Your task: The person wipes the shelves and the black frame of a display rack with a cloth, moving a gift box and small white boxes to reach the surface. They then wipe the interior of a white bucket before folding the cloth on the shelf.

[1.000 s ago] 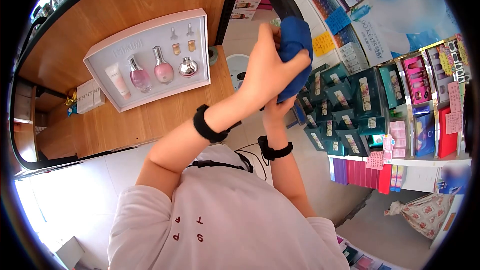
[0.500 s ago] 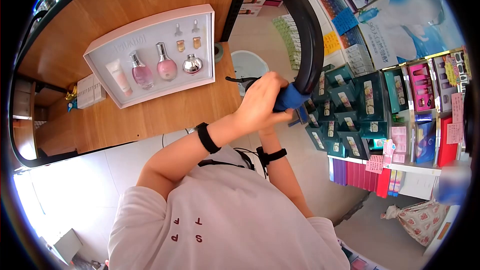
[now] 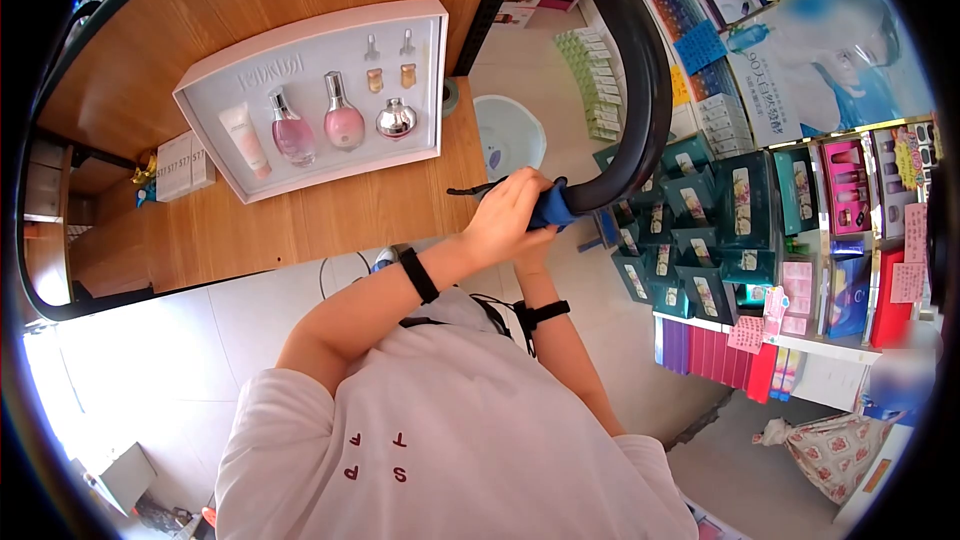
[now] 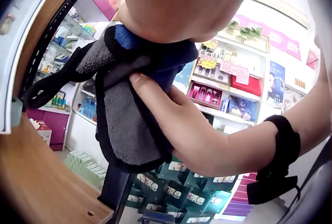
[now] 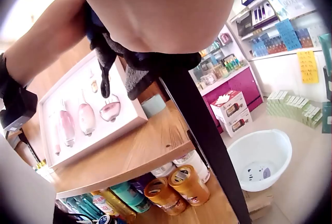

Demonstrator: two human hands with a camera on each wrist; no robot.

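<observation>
My left hand (image 3: 508, 212) grips a blue-and-grey cloth (image 3: 550, 206) folded over the end of the curved black shelf frame (image 3: 650, 110). The cloth has black edging and a dark loop that sticks out to the left. Below it is my right hand (image 3: 533, 254), mostly hidden by the left one in the head view. In the left wrist view the right thumb (image 4: 150, 90) lies on the grey side, pinching the cloth against fingers behind it. Both wrists wear black straps.
A boxed perfume set (image 3: 310, 175) stands on the wooden shelf (image 3: 330, 225) at left. Dark green gift boxes (image 3: 690, 205) crowd the right side. A white basin (image 5: 262, 156) sits on the floor beyond. Orange jars (image 5: 189, 185) stand under the shelf.
Both hands and the cloth have come down along the black frame, toward the body and left. More of the curved bar now shows above them. The head view has shifted slightly.
</observation>
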